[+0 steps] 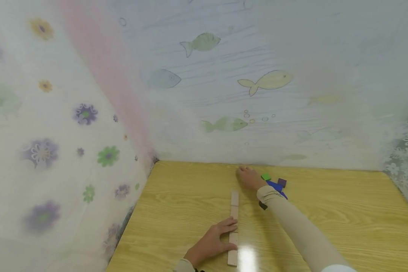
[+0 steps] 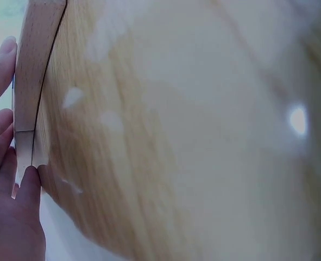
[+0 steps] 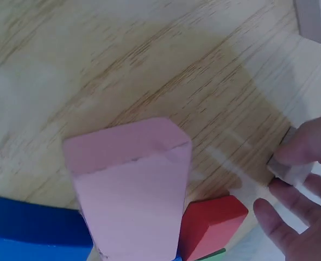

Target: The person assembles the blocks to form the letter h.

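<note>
A straight row of light wooden blocks runs away from the person along the table. My left hand lies at the row's left side, its extended fingers and thumb touching the blocks. In the left wrist view, the fingertips line the side of a long wooden block near a joint. Beyond the row's far end, my right hand reaches close to the back edge. Thumb and fingers there pinch a small light wooden block, visible in the right wrist view. Near that hand lie a pink block and a red block.
Right of the right wrist lie a green block, a blue block and a dark purple block. The wood-grain table meets a wall painted with fish. A flowered wall borders the left.
</note>
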A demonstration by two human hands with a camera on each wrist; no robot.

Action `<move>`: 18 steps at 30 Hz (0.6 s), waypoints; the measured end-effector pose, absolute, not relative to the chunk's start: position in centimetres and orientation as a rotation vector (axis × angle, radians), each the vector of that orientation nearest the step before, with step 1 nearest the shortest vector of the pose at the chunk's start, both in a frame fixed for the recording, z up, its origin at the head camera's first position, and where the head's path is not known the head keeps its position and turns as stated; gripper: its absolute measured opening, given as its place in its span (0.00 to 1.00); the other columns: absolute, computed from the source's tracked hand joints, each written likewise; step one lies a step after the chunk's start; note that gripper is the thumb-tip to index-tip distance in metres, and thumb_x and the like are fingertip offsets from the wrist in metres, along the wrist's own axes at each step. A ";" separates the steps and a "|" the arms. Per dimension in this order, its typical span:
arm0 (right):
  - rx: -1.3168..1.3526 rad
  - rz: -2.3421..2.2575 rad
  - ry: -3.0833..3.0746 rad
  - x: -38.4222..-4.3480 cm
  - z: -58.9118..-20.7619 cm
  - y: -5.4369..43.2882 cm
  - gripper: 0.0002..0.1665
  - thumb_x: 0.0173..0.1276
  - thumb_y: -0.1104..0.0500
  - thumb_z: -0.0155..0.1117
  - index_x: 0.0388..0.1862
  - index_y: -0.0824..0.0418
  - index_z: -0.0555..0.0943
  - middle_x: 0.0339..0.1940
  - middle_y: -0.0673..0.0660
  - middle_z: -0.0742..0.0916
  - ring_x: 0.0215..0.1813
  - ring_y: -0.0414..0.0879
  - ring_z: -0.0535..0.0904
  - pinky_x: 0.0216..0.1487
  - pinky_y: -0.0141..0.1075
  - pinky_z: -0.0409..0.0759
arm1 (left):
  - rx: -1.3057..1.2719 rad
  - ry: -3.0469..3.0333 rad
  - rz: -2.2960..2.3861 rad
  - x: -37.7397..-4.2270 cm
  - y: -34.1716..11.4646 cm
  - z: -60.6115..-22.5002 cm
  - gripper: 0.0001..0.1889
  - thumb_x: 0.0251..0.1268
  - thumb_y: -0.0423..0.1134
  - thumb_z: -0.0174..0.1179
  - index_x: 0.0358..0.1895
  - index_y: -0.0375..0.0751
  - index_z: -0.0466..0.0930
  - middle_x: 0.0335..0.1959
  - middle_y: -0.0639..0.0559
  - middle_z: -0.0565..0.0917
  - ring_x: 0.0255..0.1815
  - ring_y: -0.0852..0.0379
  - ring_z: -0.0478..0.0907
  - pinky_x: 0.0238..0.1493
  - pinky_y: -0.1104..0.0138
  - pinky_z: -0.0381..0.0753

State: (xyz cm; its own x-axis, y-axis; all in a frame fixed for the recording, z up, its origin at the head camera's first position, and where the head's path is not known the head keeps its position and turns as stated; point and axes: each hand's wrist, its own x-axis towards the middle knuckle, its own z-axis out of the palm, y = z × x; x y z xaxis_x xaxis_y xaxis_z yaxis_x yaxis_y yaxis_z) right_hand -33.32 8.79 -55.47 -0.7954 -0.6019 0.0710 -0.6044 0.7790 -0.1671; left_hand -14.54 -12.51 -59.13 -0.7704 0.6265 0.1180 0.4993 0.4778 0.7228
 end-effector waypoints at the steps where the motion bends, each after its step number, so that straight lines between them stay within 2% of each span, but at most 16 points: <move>1: 0.985 0.331 -2.966 -33.4 -55.5 8.8 0.22 0.64 0.71 0.58 0.58 0.71 0.72 0.57 0.69 0.76 0.55 0.66 0.73 0.53 0.58 0.75 | 0.977 2.556 1.171 -14.5 -12.5 -59.1 0.34 0.57 0.55 0.64 0.63 0.40 0.72 0.70 0.55 0.65 0.72 0.55 0.56 0.68 0.58 0.62; 7: 0.946 0.441 -3.000 -33.6 -56.0 9.1 0.21 0.60 0.70 0.64 0.54 0.69 0.74 0.53 0.67 0.77 0.51 0.62 0.75 0.50 0.54 0.77 | 0.965 2.566 1.166 -14.4 -12.4 -59.3 0.34 0.56 0.55 0.64 0.64 0.41 0.72 0.70 0.55 0.64 0.72 0.56 0.56 0.68 0.58 0.62; 18: 0.943 0.491 -2.973 -32.8 -55.7 9.3 0.17 0.61 0.71 0.61 0.50 0.68 0.77 0.45 0.65 0.79 0.44 0.59 0.76 0.42 0.50 0.79 | 0.957 2.564 1.179 -14.4 -12.4 -59.2 0.33 0.56 0.54 0.65 0.64 0.41 0.72 0.70 0.56 0.64 0.72 0.56 0.55 0.69 0.58 0.60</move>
